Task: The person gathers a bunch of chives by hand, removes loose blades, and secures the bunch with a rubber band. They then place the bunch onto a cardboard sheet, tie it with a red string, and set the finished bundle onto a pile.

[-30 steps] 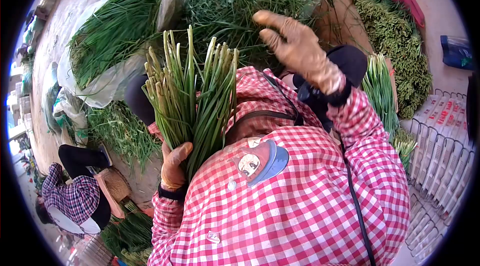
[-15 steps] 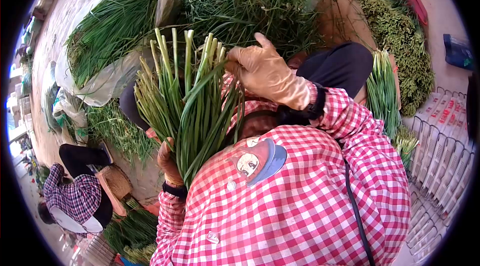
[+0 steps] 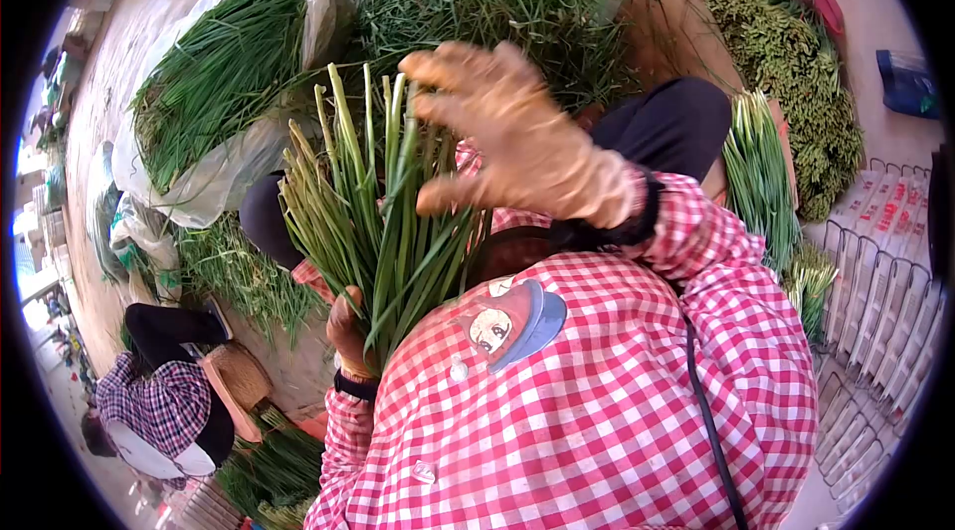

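A bunch of long green stalks point(image 3: 383, 221) stands in front of my chest, its pale cut ends up and fanned out. My left hand point(image 3: 350, 333), in a tan glove, is wrapped round the lower part of the bunch. My right hand point(image 3: 507, 132), in a tan glove, is beside the upper right of the bunch with its fingers spread, slightly blurred. Whether its fingertips touch the stalks I cannot tell.
Loose greens point(image 3: 497, 7) are heaped ahead, and a plastic bag point(image 3: 214, 167) of stalks lies to their left. Bundles point(image 3: 786, 82) lie at the right near a wire rack point(image 3: 875, 281). Another person point(image 3: 164, 401) sits at the lower left.
My right hand has opened its fingers and moved slightly left across the upper stalks. My left hand still grips the bunch, which has shifted slightly.
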The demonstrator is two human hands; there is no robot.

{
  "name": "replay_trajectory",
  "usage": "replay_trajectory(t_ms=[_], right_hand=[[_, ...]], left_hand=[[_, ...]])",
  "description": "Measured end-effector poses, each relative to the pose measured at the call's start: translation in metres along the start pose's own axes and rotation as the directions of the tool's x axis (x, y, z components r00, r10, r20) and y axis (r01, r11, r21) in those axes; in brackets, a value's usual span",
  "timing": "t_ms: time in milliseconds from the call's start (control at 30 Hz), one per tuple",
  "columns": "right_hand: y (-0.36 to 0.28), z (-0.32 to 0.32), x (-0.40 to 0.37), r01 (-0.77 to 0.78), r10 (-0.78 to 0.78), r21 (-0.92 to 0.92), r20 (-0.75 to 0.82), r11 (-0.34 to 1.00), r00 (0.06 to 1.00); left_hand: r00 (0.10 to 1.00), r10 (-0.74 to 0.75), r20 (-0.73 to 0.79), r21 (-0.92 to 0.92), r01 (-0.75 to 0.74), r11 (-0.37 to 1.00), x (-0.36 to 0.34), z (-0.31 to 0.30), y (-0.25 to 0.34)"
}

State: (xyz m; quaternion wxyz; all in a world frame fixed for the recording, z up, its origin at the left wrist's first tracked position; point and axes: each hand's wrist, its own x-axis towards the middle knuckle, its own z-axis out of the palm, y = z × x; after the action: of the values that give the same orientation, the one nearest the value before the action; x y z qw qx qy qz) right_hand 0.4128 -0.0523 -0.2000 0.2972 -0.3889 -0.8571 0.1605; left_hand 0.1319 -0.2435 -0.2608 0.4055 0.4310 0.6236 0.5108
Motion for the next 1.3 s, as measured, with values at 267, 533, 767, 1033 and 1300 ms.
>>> replay_trajectory(t_ms=[267, 533, 767, 1033, 1300], right_hand=[[-0.009, 0.022, 0.004, -0.292, 0.204, 0.200, 0.371, 0.935, 0.906], [0.041, 0.025, 0.037, 0.224, -0.217, -0.104, 0.075, 0.969, 0.973], [0.088, -0.023, 0.036, -0.345, 0.331, -0.177, -0.107, 0.922, 0.938], [-0.019, -0.003, 0.003, -0.753, 0.344, 0.545, 0.672, 0.369, 0.655], [0.003, -0.024, -0.006, -0.337, 0.244, 0.421, 0.260, 0.842, 0.934]], left_hand=[[0.975, 0.129, 0.182, 0.485, -0.203, 0.850, -0.028, -0.039, -0.061], [0.906, -0.412, 0.096, -0.343, 0.418, 0.841, -0.026, -0.014, -0.014], [0.993, -0.113, 0.035, 0.137, 0.107, 0.985, -0.035, -0.033, -0.038], [0.913, -0.341, 0.226, -0.653, 0.402, 0.642, -0.023, -0.004, 0.015], [0.895, 0.393, 0.211, 0.504, -0.444, 0.741, -0.029, -0.033, -0.059]])
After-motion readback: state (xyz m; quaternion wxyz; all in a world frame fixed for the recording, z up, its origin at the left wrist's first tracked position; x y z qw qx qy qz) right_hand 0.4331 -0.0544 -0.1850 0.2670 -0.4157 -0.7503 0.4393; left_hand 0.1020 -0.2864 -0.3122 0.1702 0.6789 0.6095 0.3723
